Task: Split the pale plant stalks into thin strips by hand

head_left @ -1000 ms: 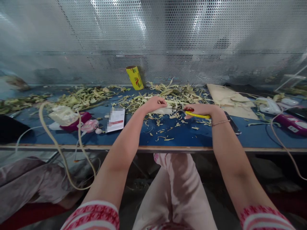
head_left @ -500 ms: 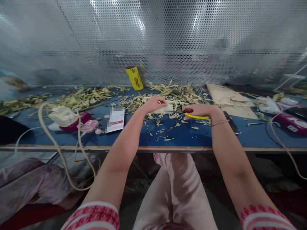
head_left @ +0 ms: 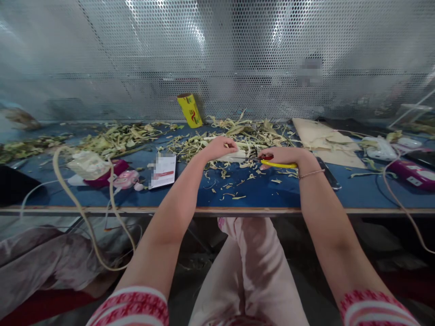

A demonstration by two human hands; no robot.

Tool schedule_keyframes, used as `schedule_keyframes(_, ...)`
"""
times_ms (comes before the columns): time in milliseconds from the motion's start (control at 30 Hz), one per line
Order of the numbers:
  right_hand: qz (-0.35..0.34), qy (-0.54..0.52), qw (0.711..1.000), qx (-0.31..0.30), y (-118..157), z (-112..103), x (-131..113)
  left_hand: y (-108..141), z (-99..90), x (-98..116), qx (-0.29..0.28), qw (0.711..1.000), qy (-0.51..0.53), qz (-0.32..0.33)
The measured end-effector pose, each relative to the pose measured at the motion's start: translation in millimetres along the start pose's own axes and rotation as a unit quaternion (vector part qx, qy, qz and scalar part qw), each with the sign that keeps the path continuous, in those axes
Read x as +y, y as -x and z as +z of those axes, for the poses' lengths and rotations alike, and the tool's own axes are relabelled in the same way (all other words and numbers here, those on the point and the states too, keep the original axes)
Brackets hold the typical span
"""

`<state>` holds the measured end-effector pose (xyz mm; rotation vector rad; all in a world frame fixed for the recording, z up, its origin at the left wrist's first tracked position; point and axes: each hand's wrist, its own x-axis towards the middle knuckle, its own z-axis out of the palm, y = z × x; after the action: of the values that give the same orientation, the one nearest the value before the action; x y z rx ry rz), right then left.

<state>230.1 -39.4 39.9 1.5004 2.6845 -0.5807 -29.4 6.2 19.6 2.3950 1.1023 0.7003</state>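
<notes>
My left hand point(head_left: 222, 147) is closed, thumb and fingers pinched on the end of a pale plant stalk point(head_left: 238, 156) lying across the table. My right hand point(head_left: 277, 156) is wrapped round a plier-like hand tool point(head_left: 280, 164) with yellow and red on its handles. The tool's dark tip points left, close to the right end of the stalk; whether it touches is too small to tell. Behind both hands spreads a heap of dry greenish plant strips point(head_left: 254, 129). Small pale scraps point(head_left: 238, 197) lie in front of the hands.
A yellow tube point(head_left: 190, 111) stands against the perforated metal panel point(head_left: 217, 54). Left of my arm are a phone point(head_left: 163, 171), a pink item point(head_left: 125, 179) and a looped hose point(head_left: 81, 208). Cardboard point(head_left: 326, 142) and a purple device point(head_left: 416, 175) lie right. Another person's leg point(head_left: 44, 258) shows lower left.
</notes>
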Motion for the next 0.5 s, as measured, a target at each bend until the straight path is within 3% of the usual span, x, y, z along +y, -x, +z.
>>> schedule_keyframes(500,-0.006,-0.001,1.0,0.003,-2.3,0.7,5.3,1.2,-2.4,0.0,0.004,1.0,-0.003,0.005)
